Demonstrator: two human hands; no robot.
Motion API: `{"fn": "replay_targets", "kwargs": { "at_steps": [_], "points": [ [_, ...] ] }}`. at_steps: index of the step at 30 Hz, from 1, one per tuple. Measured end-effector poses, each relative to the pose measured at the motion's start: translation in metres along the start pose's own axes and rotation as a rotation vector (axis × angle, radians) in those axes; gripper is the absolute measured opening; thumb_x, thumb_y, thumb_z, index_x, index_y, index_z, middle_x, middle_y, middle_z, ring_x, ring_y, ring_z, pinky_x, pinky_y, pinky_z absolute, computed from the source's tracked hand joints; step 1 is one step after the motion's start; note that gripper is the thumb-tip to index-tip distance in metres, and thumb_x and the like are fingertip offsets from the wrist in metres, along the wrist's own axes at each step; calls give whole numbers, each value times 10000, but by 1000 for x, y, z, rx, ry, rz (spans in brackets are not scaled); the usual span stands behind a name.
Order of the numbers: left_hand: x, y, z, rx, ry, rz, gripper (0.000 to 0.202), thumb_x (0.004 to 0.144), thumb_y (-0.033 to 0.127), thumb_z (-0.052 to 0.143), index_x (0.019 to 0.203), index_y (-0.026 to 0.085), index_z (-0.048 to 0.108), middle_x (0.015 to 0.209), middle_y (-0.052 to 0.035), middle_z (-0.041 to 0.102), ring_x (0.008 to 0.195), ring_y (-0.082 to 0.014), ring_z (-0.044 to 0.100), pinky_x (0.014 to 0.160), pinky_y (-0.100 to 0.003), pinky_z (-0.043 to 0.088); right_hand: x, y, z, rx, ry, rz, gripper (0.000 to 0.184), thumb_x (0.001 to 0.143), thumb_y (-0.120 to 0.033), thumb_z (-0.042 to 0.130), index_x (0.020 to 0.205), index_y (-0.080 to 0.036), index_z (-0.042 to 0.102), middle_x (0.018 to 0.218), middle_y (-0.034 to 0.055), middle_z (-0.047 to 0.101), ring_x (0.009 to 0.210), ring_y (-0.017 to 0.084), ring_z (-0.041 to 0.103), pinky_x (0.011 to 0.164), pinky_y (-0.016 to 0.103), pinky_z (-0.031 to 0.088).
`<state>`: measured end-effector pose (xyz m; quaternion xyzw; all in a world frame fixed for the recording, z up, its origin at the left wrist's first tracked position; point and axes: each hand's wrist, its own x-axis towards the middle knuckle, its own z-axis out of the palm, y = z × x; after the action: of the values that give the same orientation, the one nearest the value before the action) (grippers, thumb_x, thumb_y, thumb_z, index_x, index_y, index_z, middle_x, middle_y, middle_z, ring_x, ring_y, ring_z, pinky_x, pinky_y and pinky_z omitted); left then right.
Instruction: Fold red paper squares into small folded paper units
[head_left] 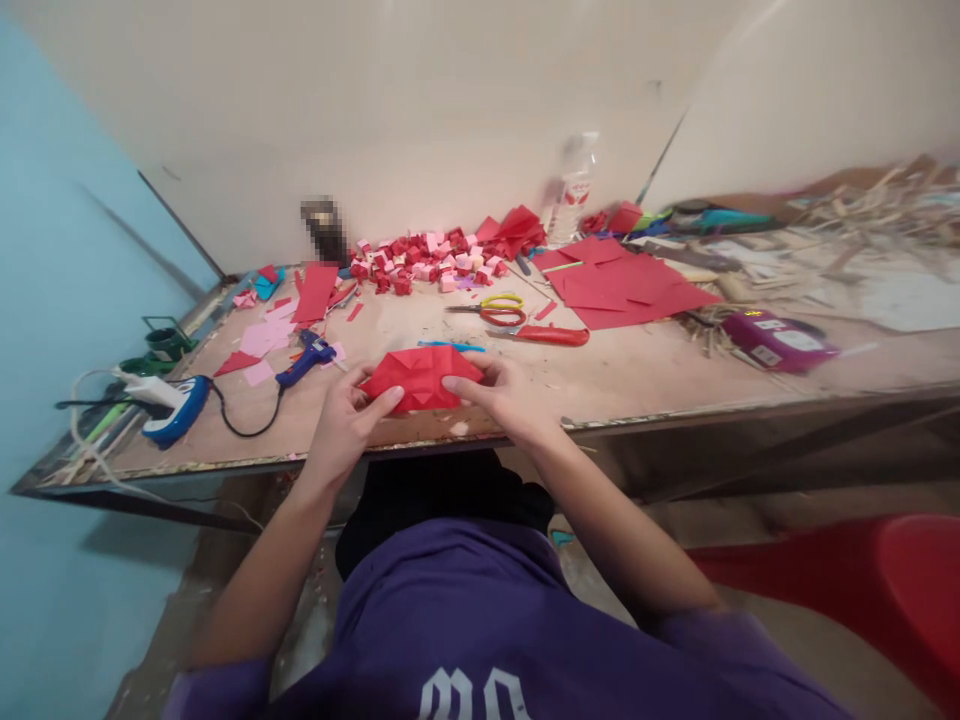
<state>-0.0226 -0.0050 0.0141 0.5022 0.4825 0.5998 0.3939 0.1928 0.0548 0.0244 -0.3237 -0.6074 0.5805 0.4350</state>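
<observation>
left hand and right hand pinch the paper between fingers, and even pressure probably keeps its blurred shape true.

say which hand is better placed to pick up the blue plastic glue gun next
Left, probably: the left hand is nearer the blue glue gun, which lies left of the folded red paper. The right hand holds the paper's opposite end. Left must release its end first.

On table, glue gun lies left of folded paper, power strip farther left, scissors and cutter behind-right, cube heap farther back, sheets right of heap, bottle behind sheets.
</observation>
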Motion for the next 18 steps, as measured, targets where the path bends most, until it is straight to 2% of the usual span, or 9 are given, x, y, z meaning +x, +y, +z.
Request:
{"fn": "replay_targets", "kwargs": {
  "at_steps": [3, 7, 9, 13, 15, 18],
  "points": [
    [2, 0, -1, 9, -96, -78, 525, 738, 509, 961, 1075, 156, 768, 942, -75, 828, 721, -203, 767, 651, -282, 660, 0, 0, -3, -18, -13, 8, 205, 818, -375, 850, 917, -195, 846, 924, 31, 837, 833, 209, 746, 804, 325, 584],
    [12, 6, -9, 98, -132, -75, 467, 732, 575, 942, 891, 158, 803, 755, -66, 783, 568, -188, 688, 544, -285, 608, 2, -5, -8, -103, -54, 1, 166, 833, -347, 826, 773, -192, 815, 818, 18, 802, 736, 187, 710, 745, 321, 579],
    [22, 12, -16, 171, -190, -51, 434, 741, 569, 940, 795, 158, 808, 691, -75, 764, 562, -188, 687, 545, -272, 583, 6, -11, -11, -111, -89, 7, 182, 830, -352, 831, 754, -190, 800, 772, 12, 770, 697, 167, 680, 696, 300, 573],
    [56, 24, -28, 201, -332, -96, 406, 741, 548, 949, 824, 164, 848, 791, -125, 822, 611, -201, 735, 617, -283, 618, 30, -21, -18, -105, -97, 21, 239, 781, -339, 883, 666, -185, 740, 664, 8, 682, 620, 142, 616, 623, 289, 590],
    [77, 26, -30, 209, -376, -132, 422, 710, 565, 963, 784, 168, 842, 758, -136, 817, 617, -226, 759, 613, -296, 633, 50, -23, -23, -64, -114, 71, 247, 730, -270, 917, 627, -179, 712, 660, 22, 675, 607, 138, 615, 619, 298, 611],
    [106, 25, -28, 252, -459, -172, 415, 682, 553, 981, 769, 171, 843, 731, -143, 812, 652, -257, 791, 606, -304, 644, 81, -21, -32, -30, -90, 178, 173, 700, -181, 924, 680, -149, 755, 747, 78, 739, 631, 154, 665, 617, 309, 637]
  ]
}}
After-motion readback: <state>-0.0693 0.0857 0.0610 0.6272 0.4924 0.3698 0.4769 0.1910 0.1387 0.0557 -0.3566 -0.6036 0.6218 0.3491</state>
